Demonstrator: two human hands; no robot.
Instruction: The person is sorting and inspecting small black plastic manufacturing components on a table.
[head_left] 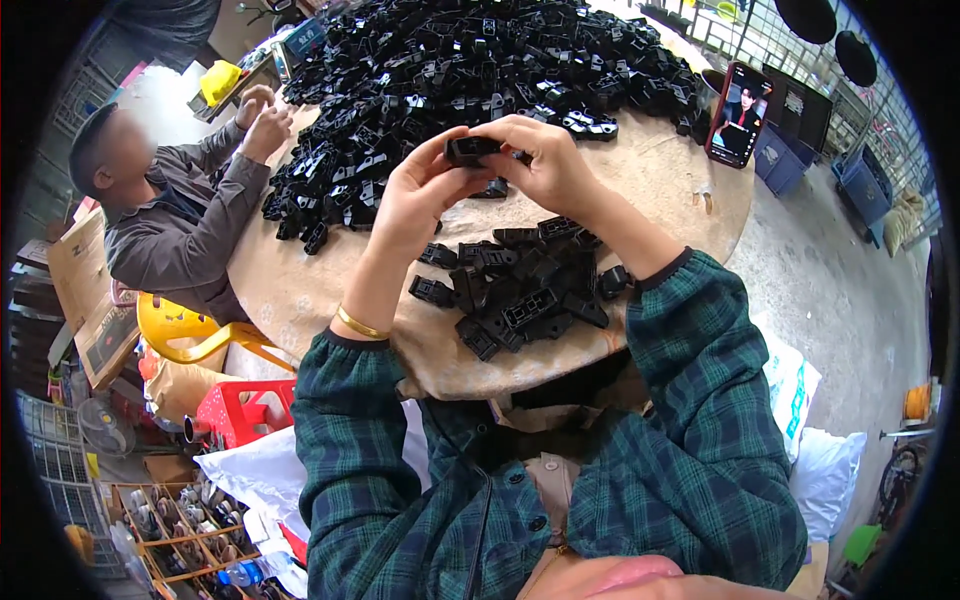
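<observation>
Over the round table, my left hand [422,190] and my right hand [545,160] are raised close together, both closed on one small black plastic part [472,148]. My fingertips grip it from both sides and hide some of its edges. Beneath my wrists, on the near part of the table, lies a small heap of similar black plastic parts [530,305]. Just beyond my hands rises a much larger pile of black plastic parts [470,65], spread across the far half of the table.
A beige cloth covers the table [680,200]. A phone [738,115] with a lit screen stands at its right edge. On the left sits a person in a grey jacket [180,230], hands raised. A red stool [240,415] and white sacks [825,480] flank me.
</observation>
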